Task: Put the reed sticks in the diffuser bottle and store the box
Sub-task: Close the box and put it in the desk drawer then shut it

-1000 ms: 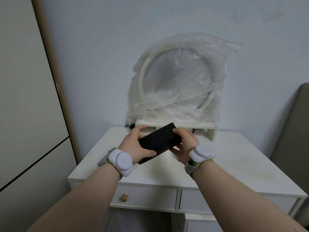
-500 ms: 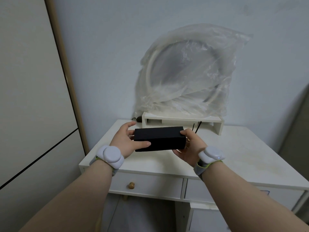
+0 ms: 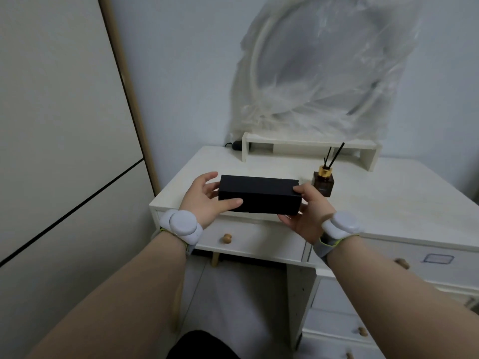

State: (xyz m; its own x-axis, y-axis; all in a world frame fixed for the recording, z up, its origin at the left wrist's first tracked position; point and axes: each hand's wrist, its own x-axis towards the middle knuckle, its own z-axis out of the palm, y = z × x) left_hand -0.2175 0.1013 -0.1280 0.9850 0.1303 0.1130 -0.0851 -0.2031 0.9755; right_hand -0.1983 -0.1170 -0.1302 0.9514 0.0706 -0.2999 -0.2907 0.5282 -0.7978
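A long black box (image 3: 259, 194) lies level between my hands, held above the front edge of the white desk (image 3: 388, 200). My left hand (image 3: 204, 200) grips its left end and my right hand (image 3: 308, 216) grips its right end. Just behind the box's right end stands a dark brown diffuser bottle (image 3: 322, 183) with a gold collar. Thin black reed sticks (image 3: 334, 156) stand in its neck, leaning right.
A low white shelf riser (image 3: 308, 146) sits at the back of the desk, with a plastic-wrapped round mirror (image 3: 318, 66) on it. Drawers with wooden knobs (image 3: 226, 238) run under the desktop. A tall cabinet panel (image 3: 57, 130) stands close on the left.
The box has turned from tilted to level and come nearer the desk's front edge. My view has moved back, so the diffuser bottle with its sticks now shows behind the box.
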